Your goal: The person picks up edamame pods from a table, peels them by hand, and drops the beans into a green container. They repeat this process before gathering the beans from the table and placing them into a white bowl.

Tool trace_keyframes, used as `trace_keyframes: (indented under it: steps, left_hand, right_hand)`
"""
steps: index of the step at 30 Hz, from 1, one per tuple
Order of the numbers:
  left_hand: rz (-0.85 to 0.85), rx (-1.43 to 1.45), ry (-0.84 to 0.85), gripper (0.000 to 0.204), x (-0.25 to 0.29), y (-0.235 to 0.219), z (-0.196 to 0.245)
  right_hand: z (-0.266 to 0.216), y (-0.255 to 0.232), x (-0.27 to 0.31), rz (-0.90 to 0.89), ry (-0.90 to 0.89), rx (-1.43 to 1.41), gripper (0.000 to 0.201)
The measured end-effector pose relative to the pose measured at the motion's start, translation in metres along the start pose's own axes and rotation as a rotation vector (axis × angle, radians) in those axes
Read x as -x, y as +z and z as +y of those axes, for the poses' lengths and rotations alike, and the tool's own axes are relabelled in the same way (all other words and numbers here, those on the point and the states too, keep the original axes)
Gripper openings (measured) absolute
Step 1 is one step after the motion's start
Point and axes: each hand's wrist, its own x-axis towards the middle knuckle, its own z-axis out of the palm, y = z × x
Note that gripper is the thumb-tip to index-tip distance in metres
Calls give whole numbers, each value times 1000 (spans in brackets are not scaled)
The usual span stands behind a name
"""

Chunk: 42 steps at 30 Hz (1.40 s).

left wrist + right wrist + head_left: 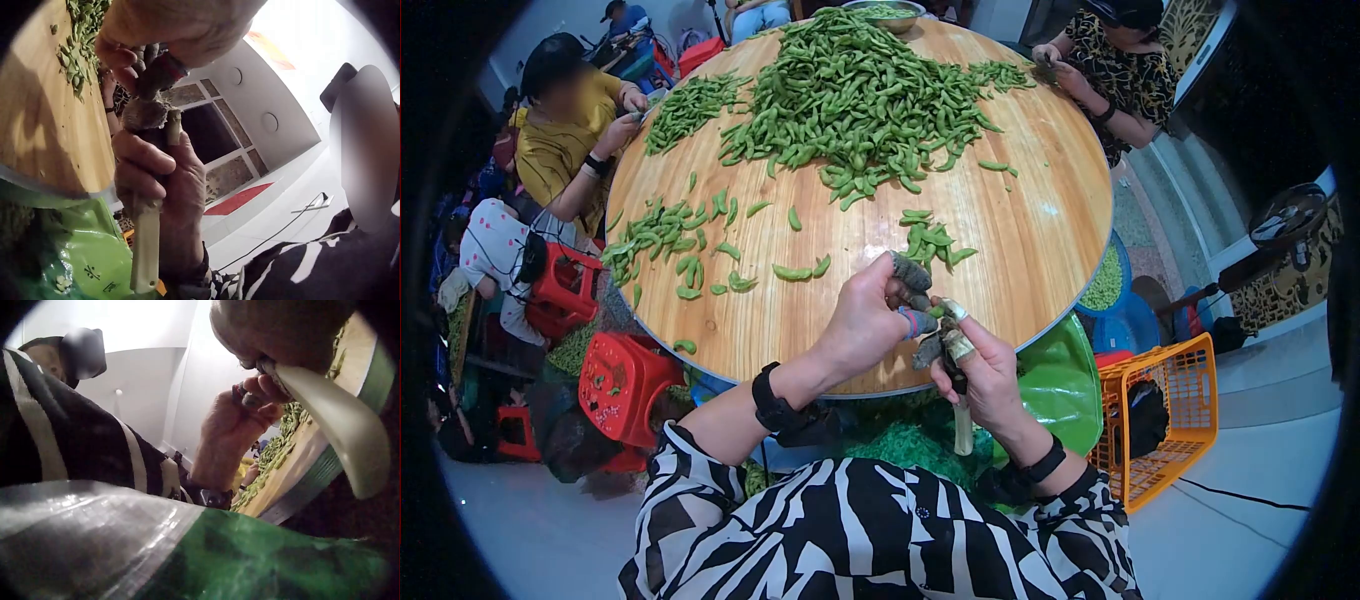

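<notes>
My left hand [855,320] and right hand [990,375] meet over the near edge of the round wooden table [1040,240]. Worn grey cloth covers [910,272] wrap several left fingers. Those fingertips pinch a small green bean pod [937,312], mostly hidden between the hands. In my right fist is a tool with a pale handle [147,250] pointing down; its working end is hidden. The right thumb wears a light wrap [952,309]. Just past the hands lies a small group of green bean pods [935,243].
A large heap of pods [850,100] covers the table's far middle, with smaller piles [662,232] at left. Two people sit across the table. A green bag [1060,385] and an orange crate [1165,420] stand at right; red stools [618,385] stand left.
</notes>
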Motion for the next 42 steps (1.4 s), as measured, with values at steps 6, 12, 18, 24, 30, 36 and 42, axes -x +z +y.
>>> trace_keyframes:
  steps: [6,12,18,24,30,36,42]
  left_hand:
    - [8,-13,3,34,1,2,3]
    - [-98,253,-74,34,-2,-4,-7]
    - [-283,546,-315,33,-2,-6,-6]
    - [-292,352,-183,34,13,19,-11]
    - [-315,-375,130,36,35,22,16]
    - [-512,-906,477,25,44,-10,20]
    - [-393,-1410,476,18,3,-72,35]
  right_hand:
    - [-1,-1,2,14,-6,33,42]
    - [-9,-1,5,59,-22,93,36]
    - [-19,-9,13,-44,-52,119,38]
    - [-15,-17,30,29,-27,317,30]
    - [-10,-22,37,-2,-250,711,29]
    - [-23,-34,39,-227,-158,828,22]
    - [-21,-37,41,-249,-117,839,22]
